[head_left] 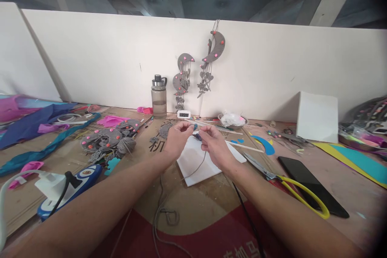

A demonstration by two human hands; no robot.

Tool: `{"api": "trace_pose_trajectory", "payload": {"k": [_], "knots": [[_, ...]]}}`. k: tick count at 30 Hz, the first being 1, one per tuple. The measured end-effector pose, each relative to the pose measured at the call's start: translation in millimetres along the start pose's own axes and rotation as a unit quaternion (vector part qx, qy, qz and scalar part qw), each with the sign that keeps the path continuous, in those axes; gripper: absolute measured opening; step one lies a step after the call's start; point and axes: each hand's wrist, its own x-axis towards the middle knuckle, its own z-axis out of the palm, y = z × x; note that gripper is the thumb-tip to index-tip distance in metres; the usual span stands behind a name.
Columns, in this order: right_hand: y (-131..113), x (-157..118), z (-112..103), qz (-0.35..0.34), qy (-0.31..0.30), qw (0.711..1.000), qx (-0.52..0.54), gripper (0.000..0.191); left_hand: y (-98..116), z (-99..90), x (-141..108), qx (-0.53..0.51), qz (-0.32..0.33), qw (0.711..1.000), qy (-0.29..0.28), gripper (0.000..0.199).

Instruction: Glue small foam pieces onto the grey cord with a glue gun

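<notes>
My left hand (pixel 177 139) is closed in a pinch, with a small blue piece (pixel 195 126) at its fingertips. Close beside it, my right hand (pixel 214 145) pinches grey yarn (pixel 198 168), whose strand trails down below the fingers. A small dark piece (pixel 198 137) shows at the right fingertips; its kind is too small to make out. Both hands are above a white board (pixel 190 173) that lies on the cardboard. More of the yarn lies loose on the cardboard nearer to me.
Yellow-handled scissors (pixel 281 177) and a black phone (pixel 311 185) lie at right. A bottle (pixel 159 100) and a small digital clock (pixel 184 114) stand at the back. Grey moon-shaped hangings (pixel 220 46) hang on the white partition. At left are a power strip (pixel 86 175) and a grey yarn ball (pixel 126 145).
</notes>
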Motion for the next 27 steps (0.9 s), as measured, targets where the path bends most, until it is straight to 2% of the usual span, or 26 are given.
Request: {"api": "trace_pose_trajectory", "payload": {"k": [4,11,20,27], "knots": [[9.4,5.8,-5.0,-0.018,0.026,0.998,-0.049,0.035,-2.0,4.0,-0.7,-0.070,-0.036,0.997,-0.011,0.019],[15.1,8.3,-8.7,-0.026,0.061,0.993,-0.095,0.030,-4.1,7.5,-6.1,-0.089,-0.052,0.994,-0.046,0.019],[16.3,9.1,-7.8,-0.049,0.062,0.995,-0.064,0.026,-2.5,10.8,-9.2,-0.115,-0.077,0.989,-0.043,0.019],[18.1,11.5,-10.4,-0.037,0.077,0.994,-0.062,0.025,-0.8,11.1,-9.9,-0.172,-0.116,0.975,-0.076,0.020]]}}
